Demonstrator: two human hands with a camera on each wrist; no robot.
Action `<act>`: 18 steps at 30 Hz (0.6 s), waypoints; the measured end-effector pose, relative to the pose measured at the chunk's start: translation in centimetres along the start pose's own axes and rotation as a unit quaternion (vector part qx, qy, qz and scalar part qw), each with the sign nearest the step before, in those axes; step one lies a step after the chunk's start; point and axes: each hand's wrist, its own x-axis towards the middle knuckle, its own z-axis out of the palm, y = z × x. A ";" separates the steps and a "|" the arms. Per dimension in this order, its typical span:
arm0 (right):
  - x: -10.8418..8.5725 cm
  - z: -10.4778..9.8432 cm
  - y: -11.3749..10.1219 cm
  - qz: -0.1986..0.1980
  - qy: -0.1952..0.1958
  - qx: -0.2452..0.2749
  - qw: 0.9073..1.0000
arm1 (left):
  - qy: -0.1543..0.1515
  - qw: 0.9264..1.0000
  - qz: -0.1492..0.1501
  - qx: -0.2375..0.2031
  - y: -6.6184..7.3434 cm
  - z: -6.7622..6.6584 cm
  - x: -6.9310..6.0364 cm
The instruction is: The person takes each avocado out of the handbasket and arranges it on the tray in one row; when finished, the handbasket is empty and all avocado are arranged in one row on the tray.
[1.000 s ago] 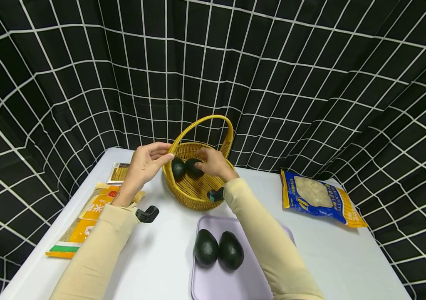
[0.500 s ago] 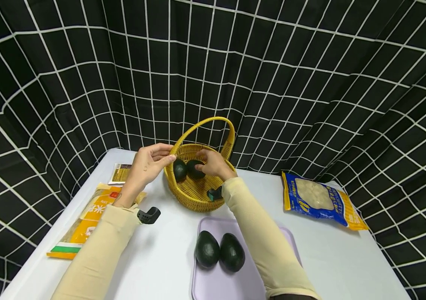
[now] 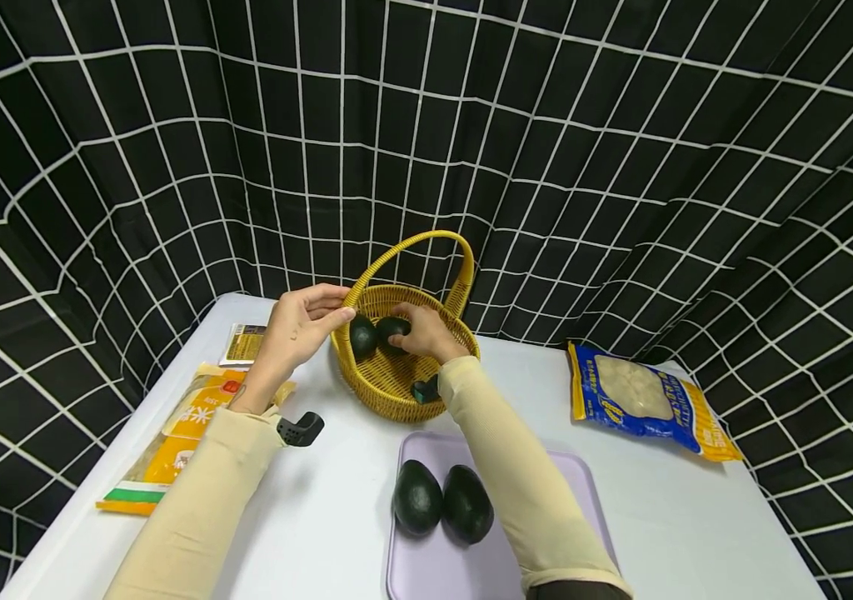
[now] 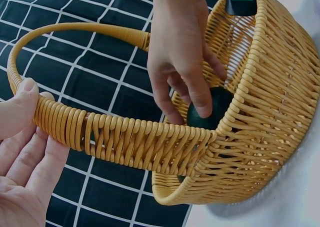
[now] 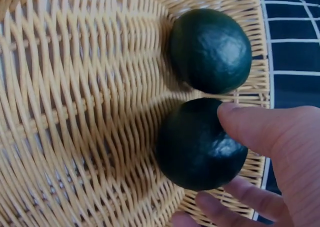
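A yellow wicker basket (image 3: 377,400) holds two dark green avocados. My left hand (image 3: 301,327) pinches the left side of its handle; in the left wrist view the thumb and fingers of that hand (image 4: 25,157) lie around the wicker handle (image 4: 120,139). Inside the basket, my right hand (image 3: 426,333) has thumb and fingers around the right-hand avocado (image 3: 392,335). In the right wrist view the thumb of the right hand (image 5: 280,157) touches this avocado (image 5: 200,144), fingers at its far side. The other avocado (image 5: 210,51) lies beside it, against the basket wall.
Two more avocados (image 3: 417,497) lie side by side on a lilac tray (image 3: 434,575) under the right forearm. An orange bag (image 3: 187,417) and a small packet (image 3: 244,344) lie at the left. A blue and yellow bag (image 3: 644,400) lies at the right.
Both hands keep almost the same places at the basket. The right forearm has shifted slightly left, and the view has moved a little.
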 end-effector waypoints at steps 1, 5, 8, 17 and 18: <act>0.1 0.0 0.0 0.000 -0.002 -0.001 1.000 | 0.000 1.000 0.001 -0.001 0.0 0.0 0.0; 0.5 -0.1 0.1 -0.007 -0.009 -0.004 1.000 | 0.002 1.000 0.008 -0.004 -0.1 0.1 0.1; 0.8 -0.2 0.0 -0.010 -0.016 -0.008 1.000 | 0.002 1.000 0.007 -0.007 -0.1 0.1 0.1; 1.7 0.0 -0.2 -0.011 -0.042 -0.018 0.999 | 0.006 1.000 -0.004 0.000 0.0 0.1 0.0; 1.7 0.0 -0.2 -0.010 -0.046 -0.018 0.999 | 0.005 1.000 -0.004 -0.003 0.0 0.1 0.0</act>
